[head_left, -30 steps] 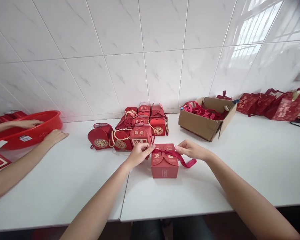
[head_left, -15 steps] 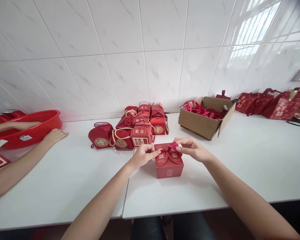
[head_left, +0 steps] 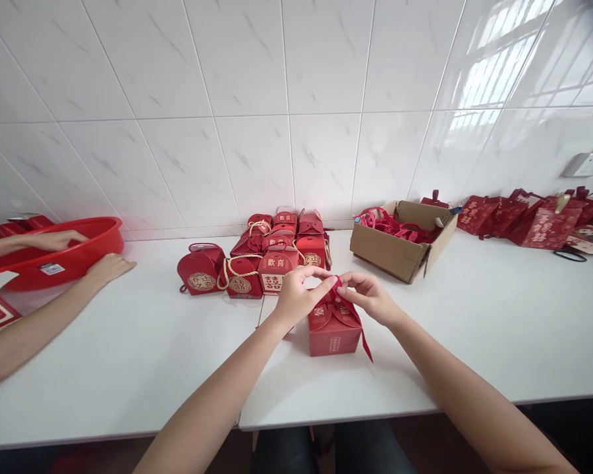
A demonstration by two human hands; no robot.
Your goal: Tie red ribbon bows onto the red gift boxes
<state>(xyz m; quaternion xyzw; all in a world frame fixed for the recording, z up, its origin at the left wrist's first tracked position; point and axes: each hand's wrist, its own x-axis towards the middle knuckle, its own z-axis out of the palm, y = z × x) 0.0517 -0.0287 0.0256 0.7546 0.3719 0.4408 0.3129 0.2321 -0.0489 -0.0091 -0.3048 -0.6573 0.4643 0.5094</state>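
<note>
A red gift box point(head_left: 334, 337) with pale characters and overlapping rounded flaps stands on the white table in front of me. Its red ribbon point(head_left: 338, 287) rises from the top, and one loose tail hangs down the box's right side. My left hand point(head_left: 304, 293) pinches the ribbon from the left between thumb and finger. From the right, my right hand point(head_left: 370, 296) grips the ribbon close beside it, fingers curled in. Both hands hide part of the flaps and the ribbon's middle.
Several finished-looking red boxes point(head_left: 278, 264) with cord handles cluster behind. A cardboard carton point(head_left: 383, 253) of red ribbons stands back right, with red gift bags point(head_left: 548, 220) farther right. At left, another person's arms point(head_left: 54, 322) reach at a red basin point(head_left: 99, 237).
My left hand has moved right and up to the ribbon's centre. Both hands are now close together, with the ribbon raised and a tail hanging over the box's right side.
</note>
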